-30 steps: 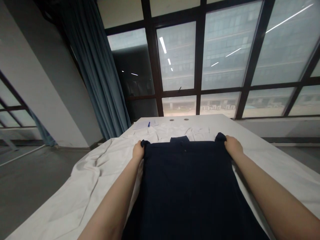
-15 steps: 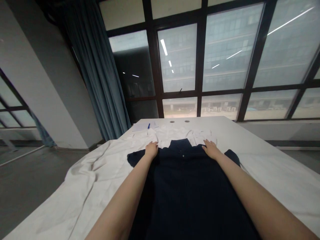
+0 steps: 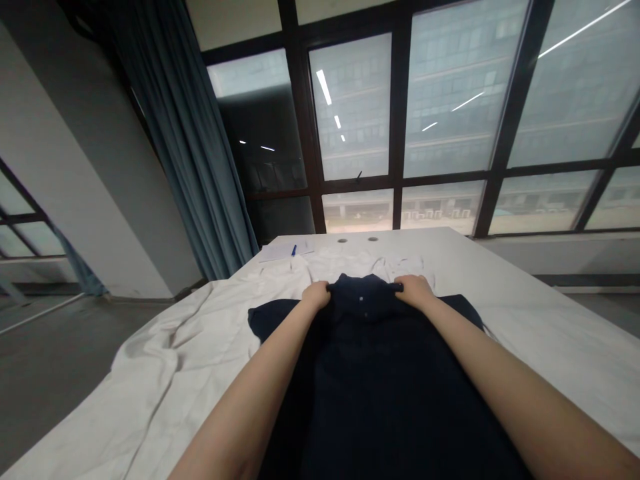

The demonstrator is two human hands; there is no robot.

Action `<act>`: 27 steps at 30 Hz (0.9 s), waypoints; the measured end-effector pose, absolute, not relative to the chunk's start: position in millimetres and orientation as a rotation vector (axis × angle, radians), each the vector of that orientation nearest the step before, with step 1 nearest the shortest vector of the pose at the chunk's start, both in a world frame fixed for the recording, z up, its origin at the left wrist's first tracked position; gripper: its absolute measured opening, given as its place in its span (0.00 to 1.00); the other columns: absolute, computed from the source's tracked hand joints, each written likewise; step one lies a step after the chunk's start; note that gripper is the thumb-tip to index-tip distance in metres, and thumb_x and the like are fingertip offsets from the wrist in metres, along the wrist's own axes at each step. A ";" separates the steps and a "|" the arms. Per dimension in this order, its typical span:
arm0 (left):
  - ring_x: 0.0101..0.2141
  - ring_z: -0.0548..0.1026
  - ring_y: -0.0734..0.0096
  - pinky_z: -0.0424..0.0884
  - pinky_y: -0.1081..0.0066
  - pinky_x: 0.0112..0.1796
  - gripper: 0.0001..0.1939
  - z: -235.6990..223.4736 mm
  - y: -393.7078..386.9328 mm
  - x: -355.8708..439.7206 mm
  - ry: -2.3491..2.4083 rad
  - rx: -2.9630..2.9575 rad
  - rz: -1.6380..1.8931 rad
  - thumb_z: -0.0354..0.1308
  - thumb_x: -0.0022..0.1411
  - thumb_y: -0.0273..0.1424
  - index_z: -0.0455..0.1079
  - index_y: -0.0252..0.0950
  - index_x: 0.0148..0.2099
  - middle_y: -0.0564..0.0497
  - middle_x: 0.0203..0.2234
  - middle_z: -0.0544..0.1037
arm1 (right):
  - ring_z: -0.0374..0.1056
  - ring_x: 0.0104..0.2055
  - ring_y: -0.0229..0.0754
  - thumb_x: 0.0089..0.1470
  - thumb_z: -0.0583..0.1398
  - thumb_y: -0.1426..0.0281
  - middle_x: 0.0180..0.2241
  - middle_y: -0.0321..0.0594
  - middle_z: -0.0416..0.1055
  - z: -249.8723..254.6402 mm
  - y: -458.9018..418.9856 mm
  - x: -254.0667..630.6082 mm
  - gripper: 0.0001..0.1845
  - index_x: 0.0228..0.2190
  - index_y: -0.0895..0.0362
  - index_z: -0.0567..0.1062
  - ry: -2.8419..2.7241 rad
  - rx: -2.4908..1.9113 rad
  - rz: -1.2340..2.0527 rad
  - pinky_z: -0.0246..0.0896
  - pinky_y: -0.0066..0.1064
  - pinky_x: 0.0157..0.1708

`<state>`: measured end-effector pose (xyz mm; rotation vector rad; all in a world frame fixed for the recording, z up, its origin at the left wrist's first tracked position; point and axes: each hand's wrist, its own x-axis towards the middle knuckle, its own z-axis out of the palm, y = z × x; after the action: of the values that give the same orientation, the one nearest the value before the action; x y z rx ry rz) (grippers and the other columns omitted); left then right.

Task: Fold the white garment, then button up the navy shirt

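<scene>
A dark navy short-sleeved shirt (image 3: pixel 380 387) lies front up, its collar at the far end and two small buttons showing below it. My left hand (image 3: pixel 317 295) is closed on the shirt's shoulder, just left of the collar. On the other side of the collar, my right hand (image 3: pixel 415 291) grips the opposite shoulder. Between the hands the shoulder fabric is drawn up a little. Both sleeves spread out sideways past my forearms. Under the shirt is a rumpled white cloth (image 3: pixel 200 347).
The white table (image 3: pixel 445 250) reaches toward a dark-framed window (image 3: pixel 355 113). Near its far left corner are some paper (image 3: pixel 274 251) and a blue pen (image 3: pixel 294 250). Two round holes sit at the far edge. A blue curtain (image 3: pixel 190 147) hangs at the left.
Both hands have moved inward along the shoulders toward the collar. Their fingers, earlier laid on the fabric, are now closed on it, and the shoulder fabric is bunched up.
</scene>
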<state>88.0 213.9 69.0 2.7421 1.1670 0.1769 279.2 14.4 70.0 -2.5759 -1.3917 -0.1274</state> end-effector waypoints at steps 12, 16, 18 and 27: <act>0.46 0.65 0.56 0.60 0.63 0.42 0.24 43.2 221.6 115.5 1.277 2.552 0.731 0.43 0.59 0.33 0.49 0.26 0.55 0.32 0.44 0.65 | 0.56 0.46 0.52 0.53 0.48 0.65 0.45 0.51 0.61 45.5 33.8 284.0 0.22 0.50 0.55 0.55 -1.091 -2.638 -0.586 0.49 0.43 0.40; 0.56 0.47 0.52 0.44 0.48 0.50 0.30 9.4 226.1 96.7 1.179 2.745 0.340 0.44 0.56 0.44 0.45 0.41 0.58 0.41 0.57 0.48 | 0.45 0.55 0.55 0.51 0.45 0.54 0.56 0.42 0.48 5.2 18.4 297.8 0.28 0.53 0.46 0.49 -1.244 -2.674 -0.282 0.36 0.55 0.48; 0.57 0.43 0.51 0.34 0.43 0.49 0.27 6.5 229.9 80.6 1.167 2.852 0.204 0.41 0.56 0.46 0.50 0.46 0.56 0.45 0.58 0.48 | 0.39 0.58 0.55 0.51 0.42 0.51 0.58 0.37 0.43 -2.7 -0.7 312.2 0.27 0.53 0.42 0.50 -1.232 -2.699 -0.193 0.31 0.58 0.49; 0.46 0.63 0.45 0.60 0.55 0.41 0.21 25.1 275.1 -46.2 1.476 2.241 0.570 0.57 0.41 0.43 0.68 0.34 0.35 0.37 0.41 0.70 | 0.64 0.39 0.48 0.45 0.52 0.57 0.35 0.46 0.70 -2.3 -109.0 355.3 0.20 0.34 0.59 0.70 -0.918 -2.690 0.064 0.58 0.36 0.37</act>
<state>-46.2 275.1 25.1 2.2408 1.4758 0.5700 355.3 -109.0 -2.3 -2.6903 -0.9184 0.0636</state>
